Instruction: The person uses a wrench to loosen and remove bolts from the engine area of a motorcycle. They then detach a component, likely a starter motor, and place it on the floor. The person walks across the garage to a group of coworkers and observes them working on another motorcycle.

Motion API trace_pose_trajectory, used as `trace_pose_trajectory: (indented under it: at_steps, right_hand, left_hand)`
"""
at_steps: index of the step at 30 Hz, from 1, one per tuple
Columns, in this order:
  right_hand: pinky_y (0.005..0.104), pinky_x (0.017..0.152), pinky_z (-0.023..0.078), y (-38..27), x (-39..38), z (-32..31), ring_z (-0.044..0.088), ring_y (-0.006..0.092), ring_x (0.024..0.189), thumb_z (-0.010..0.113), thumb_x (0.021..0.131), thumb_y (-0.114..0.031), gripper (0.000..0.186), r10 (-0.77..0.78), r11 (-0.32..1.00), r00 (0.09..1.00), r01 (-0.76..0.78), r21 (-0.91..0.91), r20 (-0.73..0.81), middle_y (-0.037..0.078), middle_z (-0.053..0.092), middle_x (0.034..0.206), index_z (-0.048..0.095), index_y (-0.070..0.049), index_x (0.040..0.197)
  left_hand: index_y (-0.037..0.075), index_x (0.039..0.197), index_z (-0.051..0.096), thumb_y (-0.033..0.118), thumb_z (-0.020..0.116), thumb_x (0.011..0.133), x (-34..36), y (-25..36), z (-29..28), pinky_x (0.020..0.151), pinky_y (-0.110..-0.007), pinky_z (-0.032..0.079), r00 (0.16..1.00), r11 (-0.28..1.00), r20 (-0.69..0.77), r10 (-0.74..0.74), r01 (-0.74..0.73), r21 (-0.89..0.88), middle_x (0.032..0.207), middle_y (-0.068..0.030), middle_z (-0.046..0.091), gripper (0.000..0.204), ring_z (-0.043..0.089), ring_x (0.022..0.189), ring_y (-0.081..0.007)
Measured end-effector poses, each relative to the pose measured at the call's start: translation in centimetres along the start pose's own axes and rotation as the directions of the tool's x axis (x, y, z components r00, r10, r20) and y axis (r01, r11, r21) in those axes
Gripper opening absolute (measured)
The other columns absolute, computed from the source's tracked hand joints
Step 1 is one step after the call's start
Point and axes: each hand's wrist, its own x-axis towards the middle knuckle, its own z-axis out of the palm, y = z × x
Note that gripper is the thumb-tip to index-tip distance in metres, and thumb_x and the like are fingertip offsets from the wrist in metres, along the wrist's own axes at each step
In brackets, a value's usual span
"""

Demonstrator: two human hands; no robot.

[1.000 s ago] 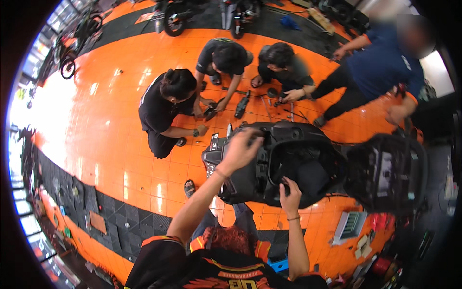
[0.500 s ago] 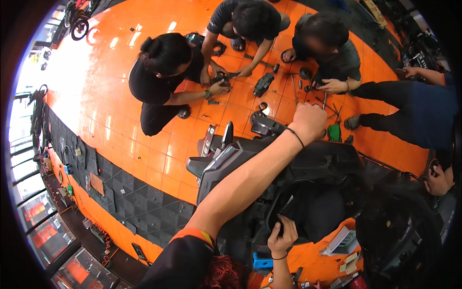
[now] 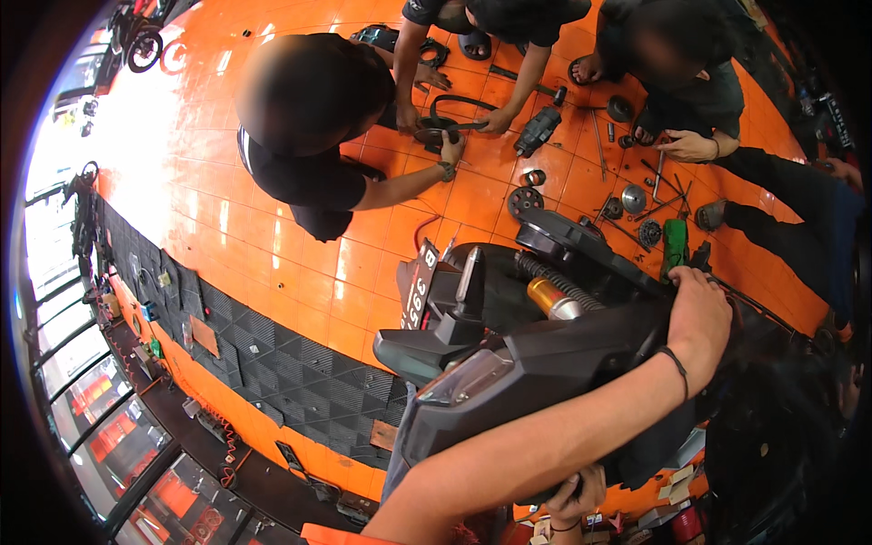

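Observation:
A black scooter (image 3: 554, 363) fills the space under my arms, its number plate (image 3: 416, 282) pointing to the left. My left arm stretches across its body, and my left hand (image 3: 701, 313) is curled over the dark edge on the right. Lower down, my right hand (image 3: 581, 495) is bent close against the scooter's near side; the body hides part of it, and what its fingers hold cannot be made out. A gold shock absorber canister (image 3: 549, 295) and a clear lamp lens (image 3: 468, 374) show on the scooter.
Across the orange tiles, a crouching person (image 3: 313, 118) and a neighbour hold a round pulley with a drive belt (image 3: 465, 100). More people crouch or stand at the right. An impact driver (image 3: 540, 132), metal discs (image 3: 633, 198), tools and a green pouch (image 3: 675, 243) lie between us. Black mats (image 3: 272, 368) run left.
My view has shifted toward the scooter. My left hand has come from beyond its far side to its right edge. My right hand is now more hidden. The other people now hold a belt.

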Motion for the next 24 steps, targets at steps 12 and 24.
trace_pose_trajectory:
  at_steps: [12,24]
  right_hand:
    - [0.0420,0.076,0.058,-0.9,2.0,0.3,0.072,0.0372,0.085,0.051,0.094,-0.024,0.037,-0.077,0.993,0.994,0.083,-0.079,0.072,0.020,0.073,0.097,0.070,0.008,0.101]
    - [0.0405,0.077,0.058,1.6,-0.4,-0.1,0.073,0.0341,0.088,0.055,0.092,-0.027,0.038,-0.038,0.997,0.991,0.046,-0.057,0.124,0.019,0.074,0.100,0.072,0.005,0.102]
  left_hand:
    - [0.006,0.122,0.067,0.025,0.059,0.093,-0.4,0.0,-0.7,0.099,-0.047,0.041,1.000,0.999,0.017,-0.021,0.021,-0.026,0.111,-0.0081,0.066,0.035,0.059,0.114,-0.0276]
    - [0.005,0.126,0.064,0.024,0.059,0.093,-0.2,0.1,-0.4,0.099,-0.047,0.041,1.000,1.000,0.022,-0.010,0.010,-0.004,0.117,-0.0101,0.064,0.039,0.058,0.115,-0.0297]
